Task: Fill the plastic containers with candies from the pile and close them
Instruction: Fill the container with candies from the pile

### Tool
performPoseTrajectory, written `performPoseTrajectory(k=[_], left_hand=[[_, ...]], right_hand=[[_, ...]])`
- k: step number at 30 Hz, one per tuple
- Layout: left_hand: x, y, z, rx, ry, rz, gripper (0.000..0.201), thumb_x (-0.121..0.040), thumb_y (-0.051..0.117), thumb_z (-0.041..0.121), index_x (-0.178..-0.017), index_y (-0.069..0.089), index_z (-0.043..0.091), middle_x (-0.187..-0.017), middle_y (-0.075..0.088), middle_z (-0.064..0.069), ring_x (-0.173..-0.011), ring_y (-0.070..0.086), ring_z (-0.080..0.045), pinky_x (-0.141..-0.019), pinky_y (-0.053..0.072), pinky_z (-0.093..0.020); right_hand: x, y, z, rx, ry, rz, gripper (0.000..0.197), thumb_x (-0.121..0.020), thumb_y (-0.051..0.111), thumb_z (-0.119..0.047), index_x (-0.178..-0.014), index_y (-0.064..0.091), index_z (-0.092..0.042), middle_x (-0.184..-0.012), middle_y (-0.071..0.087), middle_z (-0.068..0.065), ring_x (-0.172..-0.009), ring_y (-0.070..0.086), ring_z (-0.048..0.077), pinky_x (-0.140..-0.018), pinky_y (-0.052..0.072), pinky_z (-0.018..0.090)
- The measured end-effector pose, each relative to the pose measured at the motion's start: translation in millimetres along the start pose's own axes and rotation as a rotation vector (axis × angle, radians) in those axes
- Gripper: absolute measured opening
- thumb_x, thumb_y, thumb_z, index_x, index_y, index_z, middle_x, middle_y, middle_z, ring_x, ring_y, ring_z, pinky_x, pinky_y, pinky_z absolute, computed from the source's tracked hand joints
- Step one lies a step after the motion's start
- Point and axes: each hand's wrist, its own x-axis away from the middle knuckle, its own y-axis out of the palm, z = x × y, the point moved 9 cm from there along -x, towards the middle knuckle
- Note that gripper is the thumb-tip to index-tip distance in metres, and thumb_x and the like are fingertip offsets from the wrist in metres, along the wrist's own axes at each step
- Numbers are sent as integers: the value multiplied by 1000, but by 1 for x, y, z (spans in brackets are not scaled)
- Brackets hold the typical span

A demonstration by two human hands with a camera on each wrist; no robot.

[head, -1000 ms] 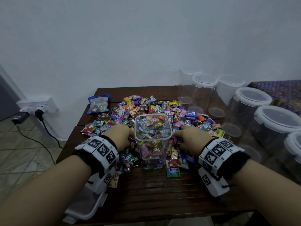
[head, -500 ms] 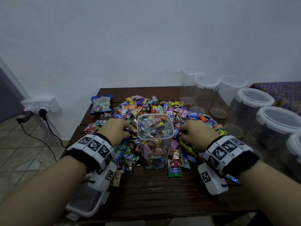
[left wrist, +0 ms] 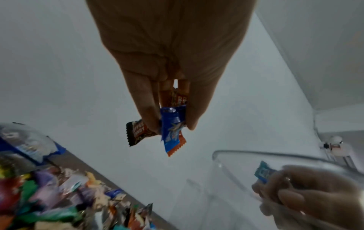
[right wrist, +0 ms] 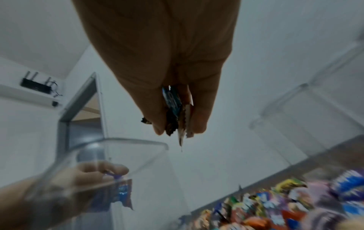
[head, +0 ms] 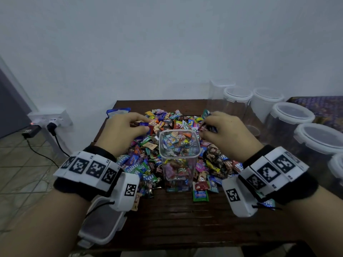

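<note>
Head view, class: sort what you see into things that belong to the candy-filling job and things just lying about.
Job: left hand and right hand, each pinching candies; open square container; candy pile; lid; lidded round containers.

Lying about: wall socket with plug; floor cable.

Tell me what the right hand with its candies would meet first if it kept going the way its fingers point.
Likely the far right rim of the open square container: the right hand points left toward it from beside it; depth is unclear.

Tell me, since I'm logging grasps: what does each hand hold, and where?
Left hand and right hand each pinch several wrapped candies by their upper ends, between fingertips.
</note>
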Motion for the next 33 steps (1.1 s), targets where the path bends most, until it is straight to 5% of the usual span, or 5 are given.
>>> performPoseTrajectory(k=[8, 15, 24, 27, 33], left_hand=[[10, -13, 21, 183, 71, 62, 22, -82, 71, 16, -84, 68, 38, -92, 69, 6, -84, 66, -18, -83, 55, -42], [18, -9, 35, 216, 147, 60, 24, -84, 69, 14, -87, 66, 38, -90, 68, 14, -79, 63, 1, -74, 50, -15], [20, -6, 44, 274, 168, 50, 24, -85, 68, 11, -89, 66, 34, -89, 68, 12, -78, 63, 6, -68, 47, -9], [21, -4, 48, 280, 171, 43, 23, -85, 68, 12, -89, 66, 35, -87, 67, 14, -78, 62, 6, -69, 48, -10], [20, 6, 59, 334, 164, -27, 20, -83, 69, 13, -89, 68, 32, -85, 68, 11, -78, 63, -2, -70, 50, -14]], right_hand=[[8, -18, -44, -186, -144, 150, 22, -88, 64, -23, -102, 65, -7, -94, 54, 3, -86, 53, 21, -74, 39, 32], [11, 10, -56, -232, -169, 102, 25, -87, 64, -22, -110, 62, -13, -108, 58, 1, -96, 54, 19, -82, 42, 32], [18, 10, -47, -429, -98, 173, 41, -87, 65, -24, -126, 56, -19, -120, 58, -7, -104, 53, 5, -91, 47, 30], [24, 16, -35, -557, -21, 176, 57, -83, 69, -33, -134, 46, -22, -124, 48, -14, -116, 42, -1, -98, 36, 20], [35, 60, -15, -925, 178, -6, 115, -58, 82, -54, -149, 14, -31, -145, 34, -15, -127, 38, -3, -107, 38, 32]])
